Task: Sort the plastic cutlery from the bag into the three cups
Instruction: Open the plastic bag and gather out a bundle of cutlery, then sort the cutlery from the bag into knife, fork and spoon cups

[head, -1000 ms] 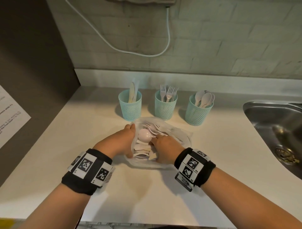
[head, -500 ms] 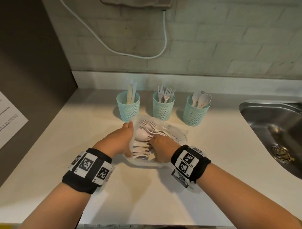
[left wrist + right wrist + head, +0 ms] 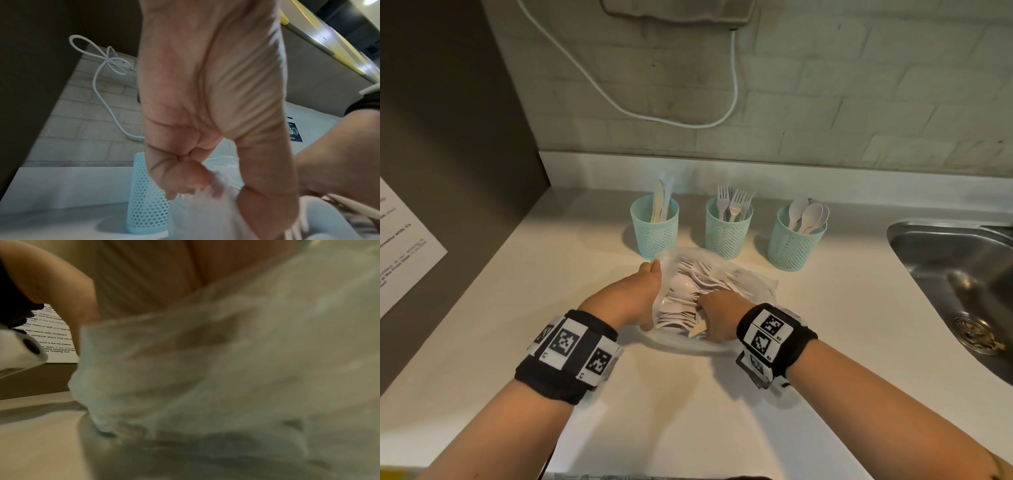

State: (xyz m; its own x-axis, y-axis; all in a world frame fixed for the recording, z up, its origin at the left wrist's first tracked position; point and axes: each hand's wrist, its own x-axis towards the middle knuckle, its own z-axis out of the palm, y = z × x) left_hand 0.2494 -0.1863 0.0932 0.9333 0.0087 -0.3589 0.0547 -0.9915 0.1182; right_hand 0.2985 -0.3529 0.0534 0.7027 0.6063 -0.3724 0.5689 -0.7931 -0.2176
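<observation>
Three teal mesh cups stand in a row at the back: the knife cup [image 3: 654,233], the fork cup [image 3: 727,231] and the spoon cup [image 3: 796,241]. Just in front of them lies a clear plastic bag [image 3: 753,286] of white and beige cutlery [image 3: 683,286]. My left hand [image 3: 633,298] pinches the bag's left edge, with fingers and thumb curled on the plastic [image 3: 216,183] beside the knife cup [image 3: 146,194]. My right hand [image 3: 717,313] is inside the bag's mouth among the cutlery, and its fingers are hidden. The right wrist view shows only blurred bag plastic [image 3: 226,369] under the palm [image 3: 144,280].
A steel sink [image 3: 928,229] is sunk into the white counter [image 3: 688,411] at the right. A dark panel with a printed notice [image 3: 404,246] closes off the left side. A white cable [image 3: 688,124] hangs on the tiled wall behind the cups.
Both hands stay at the bag. The right hand has shifted a little further in among the cutlery, and the view has moved slightly.
</observation>
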